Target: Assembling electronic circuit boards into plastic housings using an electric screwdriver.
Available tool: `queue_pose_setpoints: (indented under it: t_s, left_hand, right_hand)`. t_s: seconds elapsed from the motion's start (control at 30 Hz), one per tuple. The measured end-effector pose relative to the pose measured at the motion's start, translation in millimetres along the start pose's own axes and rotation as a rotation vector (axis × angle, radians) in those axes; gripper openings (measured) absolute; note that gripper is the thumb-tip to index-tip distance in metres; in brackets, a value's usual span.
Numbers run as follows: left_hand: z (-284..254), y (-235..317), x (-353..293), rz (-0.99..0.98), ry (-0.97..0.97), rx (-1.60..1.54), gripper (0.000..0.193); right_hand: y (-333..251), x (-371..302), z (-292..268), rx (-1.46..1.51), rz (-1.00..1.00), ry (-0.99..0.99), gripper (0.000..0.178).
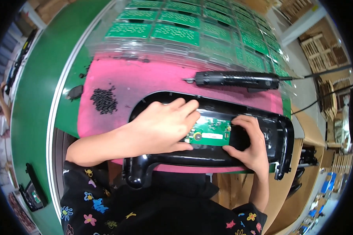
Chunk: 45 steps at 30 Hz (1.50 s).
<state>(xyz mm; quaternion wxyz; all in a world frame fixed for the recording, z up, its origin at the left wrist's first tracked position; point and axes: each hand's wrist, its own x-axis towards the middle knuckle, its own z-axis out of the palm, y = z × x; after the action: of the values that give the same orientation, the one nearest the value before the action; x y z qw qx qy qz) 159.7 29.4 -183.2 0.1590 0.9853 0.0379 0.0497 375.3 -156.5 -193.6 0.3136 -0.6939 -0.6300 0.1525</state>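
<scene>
Fingers (245, 120) hold board (213, 131); screwdriver (239, 79) beyond; screws (104, 101) leftward

1. Pink mat (153, 74), far edge: plastic trays (145, 45) block.
2. Far right corner: black electric driver (235, 80), cable (321, 73) running off right.
3. Near edge: black housing (276, 135) overhangs.
4. Open lane: between black heap (104, 101) and driver tip.

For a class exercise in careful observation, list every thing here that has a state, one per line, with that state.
Pink mat: smudged
Black plastic housing: hollow side up, on mat
Green circuit board: component side up, held
Left hand: gripping board's left end
Right hand: gripping board's right end
Electric screwdriver: lying down, tip leftward, unheld
Small black screws: loose, piled
Clear plastic trays: holding green boards
Cardboard box: open
</scene>
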Motion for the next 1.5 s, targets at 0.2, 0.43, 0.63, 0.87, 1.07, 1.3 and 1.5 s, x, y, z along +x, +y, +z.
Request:
queue_pose_setpoints:
  t_s: [0.2, 0.43, 0.63, 0.87, 1.07, 1.3, 1.5]
  left_hand:
    - [-38, -4, -22, -0.111, 0.009, -0.013, 0.055]
    - [-58, -57, -106, -0.63, 0.112, 0.292, 0.038]
    - [-42, -71, -127, -0.674, 0.14, 0.107, 0.045]
    - [-30, -85, -124, -0.651, 0.396, 0.035, 0.018]
    - [-47, -70, -102, -0.605, 0.526, -0.021, 0.013]
    - [-69, -27, -13, -0.048, 0.441, -0.643, 0.014]
    - [-65, -27, 16, 0.045, 0.305, -0.864, 0.014]
  right_hand:
    - [-10, -5, -19, 0.427, 0.313, 0.215, 0.069]
    - [53, 42, -70, 0.658, 0.397, 0.538, 0.052]
    - [-2, 109, -53, 0.766, 0.218, 0.539, 0.045]
    - [-34, 166, 26, 1.23, 0.069, 0.326, 0.042]
    - [-54, 146, 6, 1.48, -0.134, 0.339, 0.033]
    - [-78, 98, -15, 1.604, -0.348, 0.248, 0.04]
    - [-93, 70, -34, 1.616, -0.397, 0.447, 0.034]
